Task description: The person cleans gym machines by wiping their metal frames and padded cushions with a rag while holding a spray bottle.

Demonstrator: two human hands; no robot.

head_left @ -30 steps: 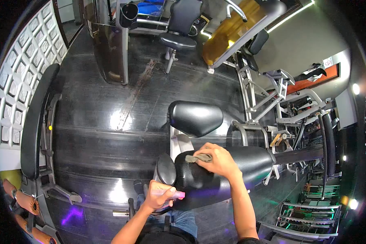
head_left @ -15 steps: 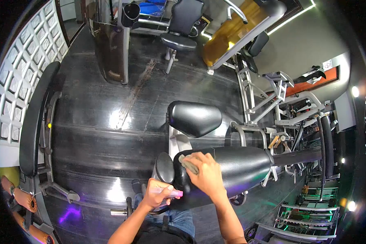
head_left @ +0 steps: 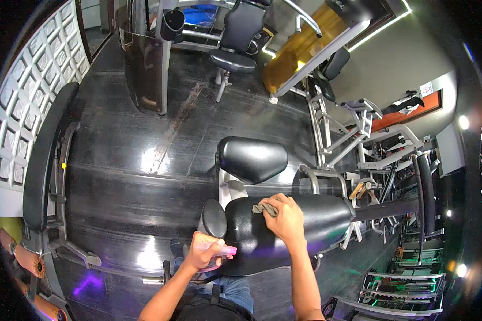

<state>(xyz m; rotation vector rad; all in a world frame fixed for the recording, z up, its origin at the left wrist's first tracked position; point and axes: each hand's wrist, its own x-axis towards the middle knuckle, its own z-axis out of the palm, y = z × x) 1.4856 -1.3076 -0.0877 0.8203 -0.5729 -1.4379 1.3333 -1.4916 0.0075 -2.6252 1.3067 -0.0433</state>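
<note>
My right hand [head_left: 288,222] is closed on a crumpled grey-green cloth [head_left: 265,209], which touches the top of a long black padded bench [head_left: 324,214]. Closed around a spray bottle with a pink nozzle [head_left: 230,250], my left hand [head_left: 202,252] is at the bench's near left end. Most of the bottle is hidden by my fingers and wrist. Right above the left hand is a round black pad [head_left: 214,219]. Beyond the bench stands a smaller black cushion [head_left: 254,159] on a grey metal frame.
A long upright black pad [head_left: 48,160] on a metal frame stands at the left. Ahead is a machine with a black seat [head_left: 233,60]. Racks and metal frames [head_left: 367,120] crowd the right side. Dark rubber flooring [head_left: 128,134] lies between the machines.
My right hand has moved the cloth to the right along the bench, away from its left end. My left hand stays near the same place with the spray bottle. The view has shifted slightly.
</note>
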